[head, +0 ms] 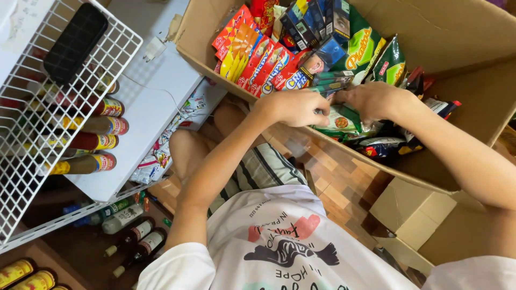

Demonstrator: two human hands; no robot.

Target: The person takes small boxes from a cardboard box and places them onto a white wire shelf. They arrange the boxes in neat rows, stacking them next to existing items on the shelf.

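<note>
Partly hidden: hands (333,104) among snack packets (344,121)

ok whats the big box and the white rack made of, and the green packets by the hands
Big box: brown corrugated cardboard, matte, with folded flaps. White rack: looks like coated metal wire, an open grid. Green packets: glossy printed plastic film, crinkled, probably foil-lined.

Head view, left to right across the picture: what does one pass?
White wire rack with a black case on it → bottles lying under it → left hand → right hand, both in the snack packets → far wall of the cardboard box.
</note>
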